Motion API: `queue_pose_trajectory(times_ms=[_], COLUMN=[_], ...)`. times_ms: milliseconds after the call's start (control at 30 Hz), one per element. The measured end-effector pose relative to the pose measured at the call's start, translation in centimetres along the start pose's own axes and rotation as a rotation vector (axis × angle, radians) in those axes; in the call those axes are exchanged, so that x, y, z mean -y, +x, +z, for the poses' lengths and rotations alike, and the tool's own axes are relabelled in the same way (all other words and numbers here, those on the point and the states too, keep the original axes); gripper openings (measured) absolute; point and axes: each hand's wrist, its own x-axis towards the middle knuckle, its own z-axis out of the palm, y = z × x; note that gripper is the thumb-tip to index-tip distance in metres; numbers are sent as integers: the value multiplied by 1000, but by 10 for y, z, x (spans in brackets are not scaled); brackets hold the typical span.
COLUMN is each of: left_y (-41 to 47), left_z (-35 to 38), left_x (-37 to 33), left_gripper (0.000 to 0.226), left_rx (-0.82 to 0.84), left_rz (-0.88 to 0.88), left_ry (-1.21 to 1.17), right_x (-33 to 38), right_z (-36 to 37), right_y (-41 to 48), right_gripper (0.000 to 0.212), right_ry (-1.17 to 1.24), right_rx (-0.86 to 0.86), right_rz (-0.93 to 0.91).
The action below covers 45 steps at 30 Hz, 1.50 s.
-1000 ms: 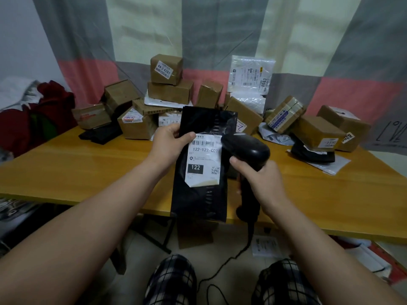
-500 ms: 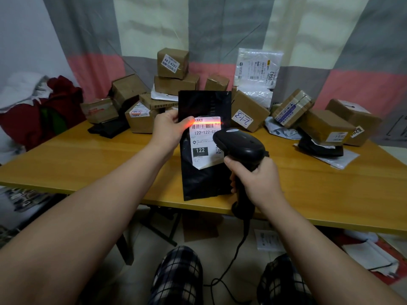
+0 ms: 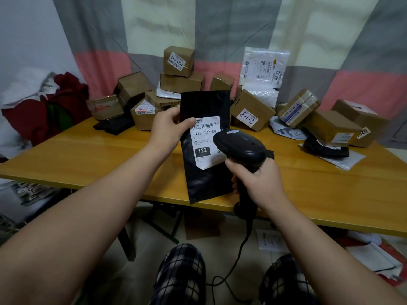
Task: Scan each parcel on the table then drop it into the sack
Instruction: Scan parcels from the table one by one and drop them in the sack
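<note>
Left hand (image 3: 167,126): pinches pouch (image 3: 207,181) near its upper left edge; thumb across the front, tip touching label (image 3: 206,139); fingers behind, hidden.
Right hand (image 3: 262,183): wrapped round the handle of scanner (image 3: 241,146), forefinger up front under the head.
Pouch: black, flat, held upright with a slight tilt above the near edge of table (image 3: 88,155); clear of the wood, lower end overlapping the edge in view.
Label: white, facing the camera; barcode on top, "122-122-C07" beneath, "122" in a dark block; lower right part hidden by the scanner head.
Scanner: black, head in front of the label's right side, nose toward upper left (contact with pouch: cannot tell).
Cable (image 3: 231,267): drops from the handle base to the floor between the knees.
Boxes (image 3: 180,82): brown, piled along the far side of the table behind the pouch; top one marked "44-2-4201", another "2-1-3".
Mailer (image 3: 264,67): white, propped against curtain (image 3: 154,29), marked "0663".
Cloth (image 3: 55,111): red heap, left of the table.
</note>
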Motion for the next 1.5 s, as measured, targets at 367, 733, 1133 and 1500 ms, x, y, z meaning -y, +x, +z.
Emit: queue_pose_trajectory(times_ms=[367, 733, 1133, 1500], left_y=[-88, -234, -317, -315], left_z=[-99, -271, -343, -346], left_x=[-25, 14, 86, 119], left_gripper=[11, 20, 21, 21], left_rx=[-292, -485, -749, -510], left_rz=[229, -4, -494, -477], left_ry=[364, 968, 858, 1073], right_x=[20, 32, -24, -65], right_z=[78, 261, 368, 404], right_y=[1, -56, -99, -109], right_gripper=[14, 26, 19, 46], right_ry=[79, -26, -282, -25], right_rx=[322, 851, 1064, 1106], right_rz=[-129, -174, -83, 172])
